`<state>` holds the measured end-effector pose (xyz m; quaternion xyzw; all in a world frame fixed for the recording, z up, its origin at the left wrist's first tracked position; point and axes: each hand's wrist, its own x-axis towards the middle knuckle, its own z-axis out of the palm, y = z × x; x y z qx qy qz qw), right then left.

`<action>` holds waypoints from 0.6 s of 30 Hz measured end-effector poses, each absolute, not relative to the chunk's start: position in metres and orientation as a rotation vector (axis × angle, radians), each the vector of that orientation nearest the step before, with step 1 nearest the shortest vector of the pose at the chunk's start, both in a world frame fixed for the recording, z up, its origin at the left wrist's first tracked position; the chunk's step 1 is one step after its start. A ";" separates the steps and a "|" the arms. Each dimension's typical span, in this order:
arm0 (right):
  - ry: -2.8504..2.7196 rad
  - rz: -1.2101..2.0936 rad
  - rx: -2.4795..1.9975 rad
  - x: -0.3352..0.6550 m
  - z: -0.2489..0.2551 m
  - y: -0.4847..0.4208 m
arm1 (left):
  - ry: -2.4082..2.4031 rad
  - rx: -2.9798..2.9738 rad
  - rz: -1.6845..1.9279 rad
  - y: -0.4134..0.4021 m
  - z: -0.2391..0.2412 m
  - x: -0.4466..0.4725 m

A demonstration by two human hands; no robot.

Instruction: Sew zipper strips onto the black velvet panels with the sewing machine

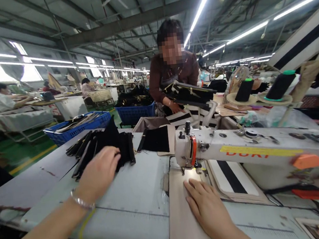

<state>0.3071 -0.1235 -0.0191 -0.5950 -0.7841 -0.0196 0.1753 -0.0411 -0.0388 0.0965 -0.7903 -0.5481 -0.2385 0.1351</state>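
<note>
My left hand, a bracelet on its wrist, reaches into a pile of black fabric pieces left of the sewing machine. Its fingers are curled against one black piece that stands up from the pile; the fingertips are partly hidden. Flat on a long beige panel, my right hand rests with fingers stretched out, just in front of the needle area of the sewing machine. White panels with a black stripe lie under the machine arm. Behind its head is another black piece on beige material.
Across the table a co-worker bends over a stack of black pieces. Blue crates stand at the far left side. Black thread cones sit behind the machine. A small parts tray is at the lower right.
</note>
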 end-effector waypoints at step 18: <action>-2.153 -0.066 -1.665 0.305 -0.015 -0.123 | -1.767 -2.472 -0.241 0.012 -0.001 0.011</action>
